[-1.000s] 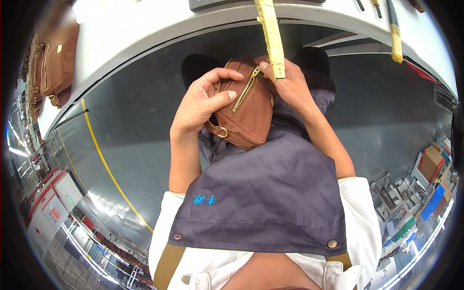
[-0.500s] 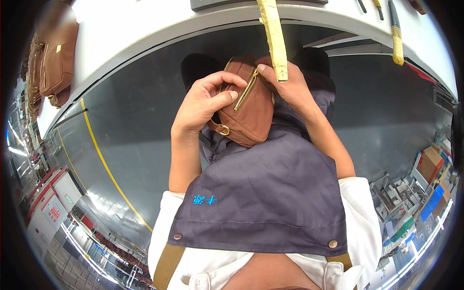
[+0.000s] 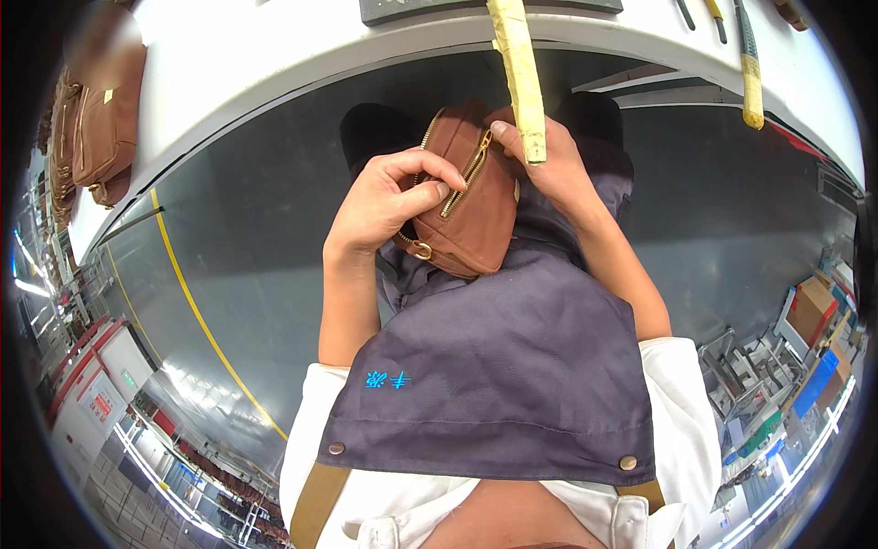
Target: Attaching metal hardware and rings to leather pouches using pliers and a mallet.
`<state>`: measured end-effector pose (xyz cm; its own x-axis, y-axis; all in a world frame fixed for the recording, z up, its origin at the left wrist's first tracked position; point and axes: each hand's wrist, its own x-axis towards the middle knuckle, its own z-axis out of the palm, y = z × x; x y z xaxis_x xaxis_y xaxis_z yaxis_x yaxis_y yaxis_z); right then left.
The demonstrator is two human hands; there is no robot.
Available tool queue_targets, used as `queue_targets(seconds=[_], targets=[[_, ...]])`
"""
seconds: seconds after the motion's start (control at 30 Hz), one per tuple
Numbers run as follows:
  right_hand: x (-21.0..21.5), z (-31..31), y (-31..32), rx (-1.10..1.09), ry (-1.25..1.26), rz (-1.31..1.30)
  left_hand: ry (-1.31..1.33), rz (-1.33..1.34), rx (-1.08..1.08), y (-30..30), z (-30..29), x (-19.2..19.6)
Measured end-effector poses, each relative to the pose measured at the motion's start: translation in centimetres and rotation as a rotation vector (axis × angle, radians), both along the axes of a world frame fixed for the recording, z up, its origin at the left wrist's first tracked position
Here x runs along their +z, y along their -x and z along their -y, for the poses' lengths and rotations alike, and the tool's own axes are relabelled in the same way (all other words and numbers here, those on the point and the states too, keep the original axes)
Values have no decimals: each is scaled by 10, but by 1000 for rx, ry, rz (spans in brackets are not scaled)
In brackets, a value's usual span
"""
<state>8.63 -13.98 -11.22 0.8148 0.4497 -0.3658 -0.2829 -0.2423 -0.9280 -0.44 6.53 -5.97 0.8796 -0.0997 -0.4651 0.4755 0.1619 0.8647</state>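
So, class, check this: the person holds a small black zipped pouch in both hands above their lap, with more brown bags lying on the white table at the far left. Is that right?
Not quite: the pouch is brown, not black, as the head view shows. The rest stands: the left hand and right hand both hold it above the lap, and more brown bags lie on the white table at the far left.

Pouch [image 3: 466,206] between my hands, over my lap, above the apron [image 3: 494,375]. My left hand [image 3: 389,197] on its left side, my right hand [image 3: 549,165] on its right. Workbench [image 3: 274,55] ahead of it. Strap [image 3: 519,78] hangs off the bench edge, touching my right hand. More bags [image 3: 96,128] far left on the bench; tools [image 3: 745,64] far right.
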Motion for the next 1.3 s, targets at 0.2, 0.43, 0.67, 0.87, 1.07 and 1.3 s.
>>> queue_targets(seconds=[0.2,0.43,0.67,0.87,1.07,1.3], targets=[[6,0,0,-10,-102,-111,-80,89,-40,0,3,-4],[8,2,3,4,-149,-179,-18,-1,-35,-1,7,-1],[13,2,4,-62,-192,-321,-63,-16,-79,0,5,1],[11,1,1,-48,-201,-313,-87,64,-76,5,10,-8],[13,3,-1,-21,-194,-331,-63,23,-65,2,11,-7],[4,15,-1,-22,-341,-389,35,-10,-18,-1,12,-4]])
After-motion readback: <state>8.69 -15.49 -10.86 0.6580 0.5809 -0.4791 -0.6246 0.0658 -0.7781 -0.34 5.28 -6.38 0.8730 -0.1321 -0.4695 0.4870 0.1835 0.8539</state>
